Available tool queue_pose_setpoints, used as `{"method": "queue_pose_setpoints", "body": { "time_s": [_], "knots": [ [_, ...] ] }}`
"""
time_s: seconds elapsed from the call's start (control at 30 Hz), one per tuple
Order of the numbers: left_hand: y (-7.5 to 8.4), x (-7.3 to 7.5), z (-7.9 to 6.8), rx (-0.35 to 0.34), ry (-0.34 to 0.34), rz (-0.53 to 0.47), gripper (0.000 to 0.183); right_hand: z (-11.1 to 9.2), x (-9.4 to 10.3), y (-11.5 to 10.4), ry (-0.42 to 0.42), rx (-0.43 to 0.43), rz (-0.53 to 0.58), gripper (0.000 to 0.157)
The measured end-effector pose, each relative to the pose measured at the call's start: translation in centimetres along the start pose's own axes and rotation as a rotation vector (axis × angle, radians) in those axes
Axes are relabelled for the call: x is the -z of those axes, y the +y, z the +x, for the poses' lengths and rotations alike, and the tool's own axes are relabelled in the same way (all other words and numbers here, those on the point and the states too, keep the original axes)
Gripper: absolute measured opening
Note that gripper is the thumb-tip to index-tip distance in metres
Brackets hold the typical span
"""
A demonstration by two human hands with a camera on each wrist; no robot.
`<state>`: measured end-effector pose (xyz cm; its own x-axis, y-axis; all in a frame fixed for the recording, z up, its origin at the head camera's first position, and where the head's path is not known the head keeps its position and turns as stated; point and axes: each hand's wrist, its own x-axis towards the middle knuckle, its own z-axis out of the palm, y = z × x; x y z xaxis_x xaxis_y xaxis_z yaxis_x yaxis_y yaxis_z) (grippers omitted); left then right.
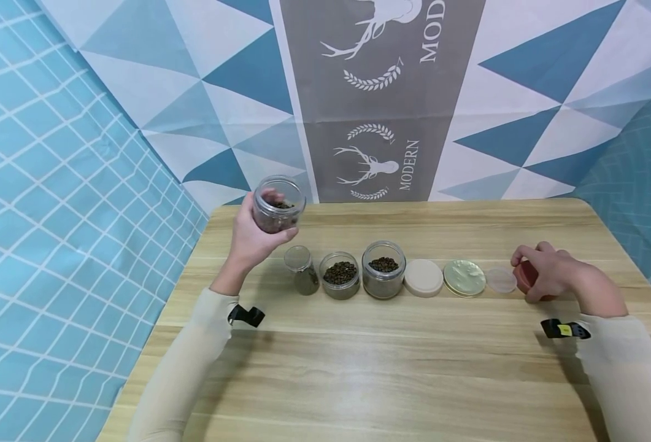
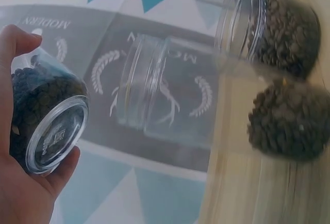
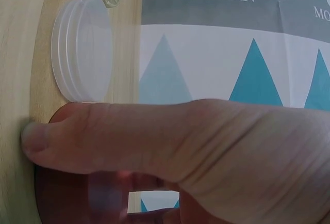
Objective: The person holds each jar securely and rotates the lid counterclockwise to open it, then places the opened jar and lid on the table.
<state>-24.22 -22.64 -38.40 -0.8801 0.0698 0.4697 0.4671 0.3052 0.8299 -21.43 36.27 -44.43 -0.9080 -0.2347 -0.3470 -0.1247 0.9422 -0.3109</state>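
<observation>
My left hand [image 1: 256,233] grips a clear jar [image 1: 277,212] of dark beans, lifted above the table and tilted; its base faces the left wrist view, where the jar [image 2: 51,115] sits between thumb and fingers. At the right end of a row, my right hand [image 1: 554,270] pinches a reddish-brown lid [image 1: 526,276] lying on the table. The thumb hides much of that lid in the right wrist view. Beside it lies a translucent white lid [image 3: 85,48].
Left to right on the wooden table [image 1: 358,368] stand a narrow jar [image 1: 303,270], a short open jar [image 1: 340,276] and a taller open jar [image 1: 383,270], all holding beans. A cream lid [image 1: 423,277] and a gold lid [image 1: 464,277] follow.
</observation>
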Motion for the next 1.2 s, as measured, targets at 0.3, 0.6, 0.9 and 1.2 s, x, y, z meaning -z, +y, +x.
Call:
{"method": "queue_pose_setpoints", "body": {
  "time_s": [0.3,0.6,0.9,1.2],
  "knots": [
    [-1.4,2.7,-1.2,-0.03,0.11,-0.064,0.082,0.0,0.0,-0.3,-0.008,-0.001,0.0,0.072],
    [-1.9,3.8,-1.6,-0.084,0.138,-0.135,0.076,-0.1,-0.1,0.1,0.004,-0.004,0.005,0.073],
    [-3.4,4.1,-2.7,-0.033,0.16,-0.108,0.072,-0.1,0.2,-0.1,0.0,0.008,-0.005,0.072],
    [-5.0,4.0,-4.2,-0.021,0.112,-0.118,0.076,0.0,0.5,0.3,-0.013,0.035,0.0,0.077]
  ]
}}
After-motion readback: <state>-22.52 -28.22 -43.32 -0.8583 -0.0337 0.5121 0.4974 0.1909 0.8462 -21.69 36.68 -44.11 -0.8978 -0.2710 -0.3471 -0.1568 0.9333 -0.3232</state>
